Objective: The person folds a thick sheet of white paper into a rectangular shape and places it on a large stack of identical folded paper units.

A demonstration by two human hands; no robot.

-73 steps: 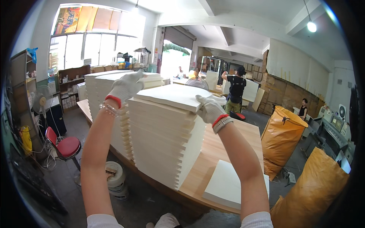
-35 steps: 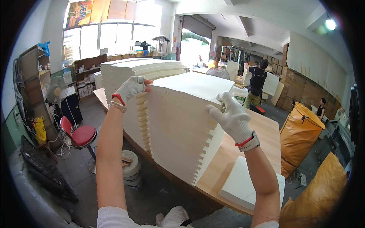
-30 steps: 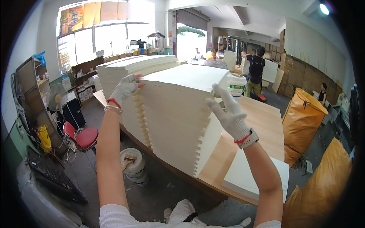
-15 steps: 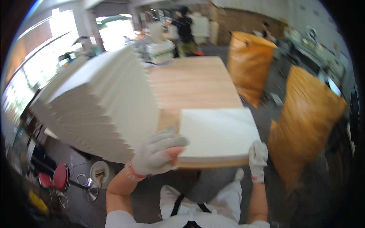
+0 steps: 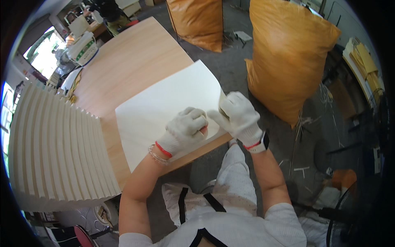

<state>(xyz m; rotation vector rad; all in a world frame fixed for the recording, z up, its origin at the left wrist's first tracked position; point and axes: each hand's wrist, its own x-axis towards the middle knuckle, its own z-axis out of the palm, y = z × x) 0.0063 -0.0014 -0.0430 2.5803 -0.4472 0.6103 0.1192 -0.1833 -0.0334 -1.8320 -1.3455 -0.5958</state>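
A white sheet or thin stack of sheets (image 5: 164, 99) lies on the near end of the wooden table (image 5: 131, 53), its right side bent upward. My right hand (image 5: 240, 115), in a white knitted glove, grips that raised right edge, thumb pointing toward the other hand. Over the sheet's near part is my left hand (image 5: 185, 127), gloved too, with curled fingers; a pale curved rim shows at its fingertips, and what it holds I cannot make out. To the left stands a tall pile of white ridged panels (image 5: 57, 152).
Two big orange sacks, one farther (image 5: 199, 24) and one nearer (image 5: 284, 57), stand right of the table. A white tub (image 5: 82, 49) sits at the table's far left. Beyond it is another person (image 5: 109, 16). Scraps (image 5: 302, 168) litter the floor.
My view has swung right and down. My right hand has gone from the sheet's near right corner to its bent-up right edge; my left hand has come over the sheet, close to the right.
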